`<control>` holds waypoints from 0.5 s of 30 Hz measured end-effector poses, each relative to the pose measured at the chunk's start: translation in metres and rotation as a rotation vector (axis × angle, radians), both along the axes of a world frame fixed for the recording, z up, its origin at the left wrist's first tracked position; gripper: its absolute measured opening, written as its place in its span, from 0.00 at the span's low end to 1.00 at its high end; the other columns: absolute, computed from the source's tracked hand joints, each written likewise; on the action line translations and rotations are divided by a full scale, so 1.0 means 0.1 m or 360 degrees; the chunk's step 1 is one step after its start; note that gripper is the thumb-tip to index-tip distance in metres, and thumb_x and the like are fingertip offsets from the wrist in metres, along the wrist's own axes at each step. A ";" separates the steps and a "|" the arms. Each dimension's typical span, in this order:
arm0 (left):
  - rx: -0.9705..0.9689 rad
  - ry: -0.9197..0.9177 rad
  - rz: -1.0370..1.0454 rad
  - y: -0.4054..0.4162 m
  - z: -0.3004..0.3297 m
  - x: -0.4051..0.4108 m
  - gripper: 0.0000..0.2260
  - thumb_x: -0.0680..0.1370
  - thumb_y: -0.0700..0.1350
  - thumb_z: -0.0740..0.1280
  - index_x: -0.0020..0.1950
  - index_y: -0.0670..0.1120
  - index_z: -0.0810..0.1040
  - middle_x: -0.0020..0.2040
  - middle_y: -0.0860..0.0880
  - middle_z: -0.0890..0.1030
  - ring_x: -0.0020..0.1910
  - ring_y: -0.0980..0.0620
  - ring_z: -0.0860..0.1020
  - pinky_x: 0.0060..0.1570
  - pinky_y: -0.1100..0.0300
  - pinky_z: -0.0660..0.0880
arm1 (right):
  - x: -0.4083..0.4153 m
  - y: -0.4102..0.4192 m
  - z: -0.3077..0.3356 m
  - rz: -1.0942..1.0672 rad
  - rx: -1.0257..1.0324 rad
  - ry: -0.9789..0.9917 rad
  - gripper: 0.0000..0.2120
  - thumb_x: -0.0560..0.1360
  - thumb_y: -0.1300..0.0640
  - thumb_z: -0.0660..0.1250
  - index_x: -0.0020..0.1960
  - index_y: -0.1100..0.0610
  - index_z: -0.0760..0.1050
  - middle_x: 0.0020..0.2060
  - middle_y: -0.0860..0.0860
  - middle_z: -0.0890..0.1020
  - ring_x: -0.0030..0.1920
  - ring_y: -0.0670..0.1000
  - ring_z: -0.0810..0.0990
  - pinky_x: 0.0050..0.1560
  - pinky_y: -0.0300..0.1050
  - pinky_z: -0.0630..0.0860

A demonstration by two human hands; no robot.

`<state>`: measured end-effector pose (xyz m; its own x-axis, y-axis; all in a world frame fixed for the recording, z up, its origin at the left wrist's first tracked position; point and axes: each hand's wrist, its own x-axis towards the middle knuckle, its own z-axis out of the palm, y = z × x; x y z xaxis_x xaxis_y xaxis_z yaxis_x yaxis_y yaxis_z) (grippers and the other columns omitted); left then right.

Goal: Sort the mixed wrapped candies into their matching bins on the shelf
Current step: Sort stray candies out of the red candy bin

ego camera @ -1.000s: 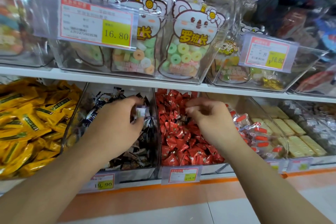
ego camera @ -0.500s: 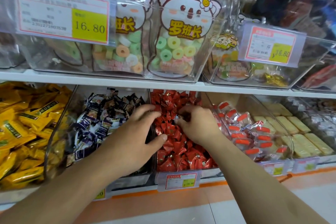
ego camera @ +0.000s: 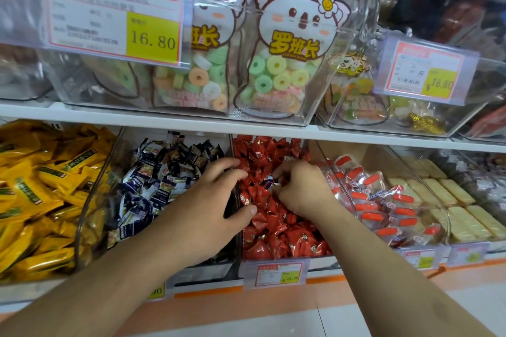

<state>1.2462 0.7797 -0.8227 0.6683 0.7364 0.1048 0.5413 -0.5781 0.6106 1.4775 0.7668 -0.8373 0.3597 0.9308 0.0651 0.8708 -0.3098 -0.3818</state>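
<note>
Both hands in the red-candy bin (ego camera: 315,256): right hand (ego camera: 301,189) pinches a dark-wrapped candy (ego camera: 269,183) atop the reds, left hand (ego camera: 210,205) spread loose, gripping nothing, over the bin's left wall.

A clear bin (ego camera: 237,260) on the lower shelf (ego camera: 356,138) is heaped with red candies (ego camera: 276,238) in shiny crimped wrappers, piled at all angles. A dark blue and white candy (ego camera: 269,183) is seen among the red ones near the middle of the heap, partly hidden. Just to the left, a second clear bin (ego camera: 90,216) is filled with dark candies (ego camera: 153,186) in navy, white and brown wrappers, loosely jumbled. Further left, yellow candies (ego camera: 41,194) in long gold wrappers are stacked high. To the right of the red heap, a bin (ego camera: 335,186) is filled with clear-wrapped candies (ego camera: 383,205) with orange-red bands.
</note>
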 end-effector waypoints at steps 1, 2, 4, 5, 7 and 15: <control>-0.0001 0.0001 -0.0002 0.00 0.00 0.00 0.29 0.81 0.64 0.61 0.80 0.58 0.60 0.78 0.69 0.47 0.75 0.63 0.61 0.68 0.64 0.65 | 0.00 0.00 0.00 0.0007 -0.0007 -0.0007 0.09 0.71 0.54 0.78 0.51 0.50 0.83 0.43 0.44 0.83 0.47 0.49 0.82 0.51 0.41 0.79; -0.0003 0.0001 -0.0003 0.00 0.01 0.00 0.29 0.81 0.64 0.61 0.80 0.58 0.60 0.78 0.69 0.47 0.75 0.63 0.61 0.68 0.64 0.65 | 0.00 0.00 0.00 0.0012 -0.0010 -0.0007 0.09 0.71 0.54 0.78 0.50 0.49 0.84 0.44 0.44 0.83 0.47 0.48 0.82 0.52 0.41 0.79; -0.0005 0.0000 -0.0003 0.00 0.01 -0.01 0.29 0.81 0.64 0.62 0.80 0.58 0.60 0.78 0.69 0.47 0.75 0.63 0.61 0.69 0.63 0.65 | 0.00 -0.01 0.00 0.0009 -0.0002 0.0011 0.07 0.71 0.54 0.78 0.49 0.49 0.84 0.45 0.44 0.83 0.48 0.48 0.82 0.53 0.42 0.79; -0.0007 0.0000 -0.0004 0.00 0.01 -0.01 0.29 0.81 0.64 0.62 0.79 0.58 0.60 0.78 0.69 0.47 0.75 0.62 0.61 0.70 0.62 0.65 | 0.00 -0.01 0.00 0.0004 0.0006 0.0021 0.07 0.71 0.54 0.78 0.48 0.49 0.84 0.45 0.44 0.83 0.48 0.48 0.82 0.53 0.42 0.79; -0.0014 -0.0004 -0.0002 0.00 0.01 0.00 0.28 0.81 0.64 0.62 0.79 0.58 0.61 0.78 0.69 0.47 0.75 0.62 0.61 0.70 0.61 0.65 | 0.00 -0.01 -0.01 -0.0009 0.0019 0.0029 0.06 0.71 0.54 0.79 0.46 0.50 0.83 0.44 0.44 0.84 0.47 0.48 0.82 0.52 0.42 0.80; -0.0033 -0.0001 0.0004 0.00 0.03 0.00 0.28 0.80 0.63 0.63 0.78 0.58 0.62 0.77 0.68 0.49 0.73 0.62 0.63 0.70 0.60 0.67 | 0.00 -0.06 0.03 0.0022 0.0112 0.0085 0.08 0.70 0.57 0.80 0.38 0.50 0.81 0.37 0.42 0.82 0.39 0.38 0.79 0.38 0.29 0.73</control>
<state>1.2458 0.7801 -0.8202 0.6663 0.7402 0.0898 0.5423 -0.5637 0.6230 1.4777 0.7610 -0.8341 0.3516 0.9294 0.1118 0.8526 -0.2686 -0.4483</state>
